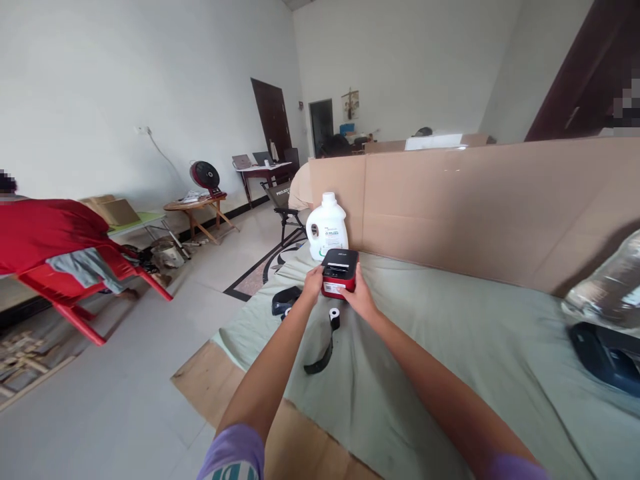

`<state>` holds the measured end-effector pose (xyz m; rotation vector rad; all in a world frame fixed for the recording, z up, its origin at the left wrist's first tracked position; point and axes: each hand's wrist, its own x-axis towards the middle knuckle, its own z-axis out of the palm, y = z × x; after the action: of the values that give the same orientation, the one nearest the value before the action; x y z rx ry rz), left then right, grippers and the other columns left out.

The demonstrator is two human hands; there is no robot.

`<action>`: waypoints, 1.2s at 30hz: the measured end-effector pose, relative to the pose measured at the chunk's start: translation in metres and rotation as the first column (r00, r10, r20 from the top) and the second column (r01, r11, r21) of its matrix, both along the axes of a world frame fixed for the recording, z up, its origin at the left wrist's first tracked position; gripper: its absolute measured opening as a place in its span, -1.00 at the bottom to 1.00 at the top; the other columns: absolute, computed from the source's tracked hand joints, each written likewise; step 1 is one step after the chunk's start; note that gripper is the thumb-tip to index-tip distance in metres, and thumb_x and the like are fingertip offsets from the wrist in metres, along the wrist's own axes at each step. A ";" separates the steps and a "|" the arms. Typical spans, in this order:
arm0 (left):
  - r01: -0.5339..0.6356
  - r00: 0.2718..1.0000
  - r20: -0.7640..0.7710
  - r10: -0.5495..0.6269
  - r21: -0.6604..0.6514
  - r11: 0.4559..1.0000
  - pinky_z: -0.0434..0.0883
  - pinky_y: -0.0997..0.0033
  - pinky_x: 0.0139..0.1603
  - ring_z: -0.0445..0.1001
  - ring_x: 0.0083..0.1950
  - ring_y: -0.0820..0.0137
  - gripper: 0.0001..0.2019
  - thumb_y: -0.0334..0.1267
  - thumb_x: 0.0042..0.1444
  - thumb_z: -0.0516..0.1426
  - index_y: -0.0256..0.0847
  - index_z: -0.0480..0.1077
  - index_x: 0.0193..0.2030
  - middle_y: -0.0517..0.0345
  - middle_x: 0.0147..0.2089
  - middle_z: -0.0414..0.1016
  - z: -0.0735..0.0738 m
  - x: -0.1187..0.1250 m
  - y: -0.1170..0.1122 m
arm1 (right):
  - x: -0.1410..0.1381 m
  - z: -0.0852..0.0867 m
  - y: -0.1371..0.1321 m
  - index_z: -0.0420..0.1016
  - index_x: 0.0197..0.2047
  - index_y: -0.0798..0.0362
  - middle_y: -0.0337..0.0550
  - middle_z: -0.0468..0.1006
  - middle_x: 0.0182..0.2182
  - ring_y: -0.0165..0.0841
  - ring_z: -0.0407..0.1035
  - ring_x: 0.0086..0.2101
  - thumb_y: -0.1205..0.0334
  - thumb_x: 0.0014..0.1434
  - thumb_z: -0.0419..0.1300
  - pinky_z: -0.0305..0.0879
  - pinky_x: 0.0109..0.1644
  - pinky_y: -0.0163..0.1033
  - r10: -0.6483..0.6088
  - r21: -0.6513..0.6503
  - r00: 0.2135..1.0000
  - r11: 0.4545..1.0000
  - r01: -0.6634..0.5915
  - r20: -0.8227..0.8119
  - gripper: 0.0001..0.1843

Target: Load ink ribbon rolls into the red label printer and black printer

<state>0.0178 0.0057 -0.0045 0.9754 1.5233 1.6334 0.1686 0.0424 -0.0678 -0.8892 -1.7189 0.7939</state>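
Observation:
Between my two hands is a small red and black label printer, with a pale strip across its top and a white sticker on its near side. My left hand grips its left side, and my right hand grips its right side with the thumb at the front. Closer to me on the green cloth lies a roll of black ribbon with a white core and a loose tail. A dark object sits left of it, partly hidden by my left forearm. Just behind the printer stands a white jug.
A tall cardboard sheet borders the far side of the cloth. At the right edge are a clear plastic-wrapped item and a dark blue object. To the left, a person in red sits on a red chair.

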 end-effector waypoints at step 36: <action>0.404 0.893 0.110 -0.435 0.224 0.887 0.01 0.29 0.54 0.03 0.54 0.27 -0.40 0.08 0.32 0.04 -0.06 0.21 0.43 0.14 0.52 0.11 -0.056 0.229 -0.153 | 0.258 -0.013 -0.186 -0.24 0.54 -0.11 0.08 0.12 0.43 0.08 0.10 0.36 -0.08 0.22 0.25 0.21 0.34 0.28 -0.375 0.199 0.890 0.923 0.330 0.261 0.02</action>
<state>0.2469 -0.1473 -0.0605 1.1592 0.9698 1.5161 0.4262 -0.1439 -0.0804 -1.2199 -1.7697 0.2929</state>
